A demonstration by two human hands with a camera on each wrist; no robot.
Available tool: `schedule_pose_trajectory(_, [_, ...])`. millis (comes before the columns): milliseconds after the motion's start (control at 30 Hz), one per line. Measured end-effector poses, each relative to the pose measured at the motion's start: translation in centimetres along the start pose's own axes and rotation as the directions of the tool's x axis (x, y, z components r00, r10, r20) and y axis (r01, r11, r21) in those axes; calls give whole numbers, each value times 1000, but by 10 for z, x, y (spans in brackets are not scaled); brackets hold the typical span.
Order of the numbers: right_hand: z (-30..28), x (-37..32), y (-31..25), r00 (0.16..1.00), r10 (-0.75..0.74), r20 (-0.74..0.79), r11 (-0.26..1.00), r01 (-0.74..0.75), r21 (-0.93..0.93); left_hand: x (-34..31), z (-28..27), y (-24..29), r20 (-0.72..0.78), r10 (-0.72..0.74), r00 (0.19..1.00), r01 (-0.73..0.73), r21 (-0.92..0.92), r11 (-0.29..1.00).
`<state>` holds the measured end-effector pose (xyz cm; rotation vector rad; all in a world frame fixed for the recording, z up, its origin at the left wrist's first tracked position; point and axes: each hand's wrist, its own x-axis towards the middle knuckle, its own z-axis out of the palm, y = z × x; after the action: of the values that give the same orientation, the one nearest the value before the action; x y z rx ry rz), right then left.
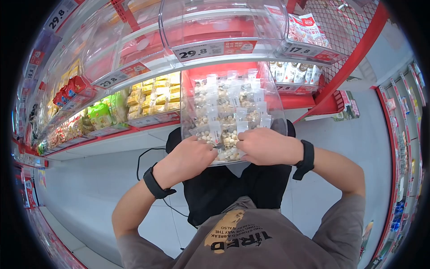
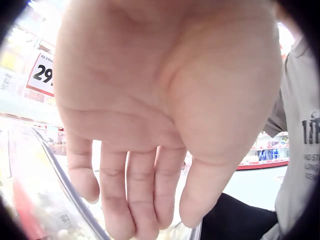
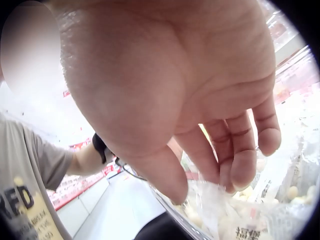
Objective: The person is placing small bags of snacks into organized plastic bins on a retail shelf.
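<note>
A clear plastic bin (image 1: 278,115) holds rows of small clear packets (image 1: 233,96) of round, pale pieces with white labels. It stands over the person's lap, below the shelf edge. My left hand (image 1: 192,156) reaches over its near left part, fingers down among the packets; in the left wrist view the fingers (image 2: 142,200) are extended and slightly apart, nothing seen held in them. The right hand (image 1: 268,147) is at the near right side, fingers loosely bent. In the right wrist view its fingertips (image 3: 244,172) are right at the top of a packet (image 3: 210,200), thumb apart from them.
Shelf bins with price tags (image 1: 215,49) hang just above the bin. Yellow packets (image 1: 154,95) and green bags (image 1: 101,115) fill the shelf at left. A red mesh-sided rack (image 1: 333,105) is at right. A black cable (image 1: 141,159) trails beside the left leg.
</note>
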<state>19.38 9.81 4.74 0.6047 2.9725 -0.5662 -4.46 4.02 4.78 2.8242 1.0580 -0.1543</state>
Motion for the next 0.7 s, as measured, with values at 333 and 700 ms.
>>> schedule_pose_trajectory(333, [11, 18, 35, 946, -3, -324, 976, -68, -206, 18, 12, -27, -204, -203, 958, 249, 235, 940])
schedule_pose_trajectory(700, [20, 16, 39, 965, 142, -222, 977, -173, -125, 21, 14, -19, -386, -155, 909, 263, 245, 933])
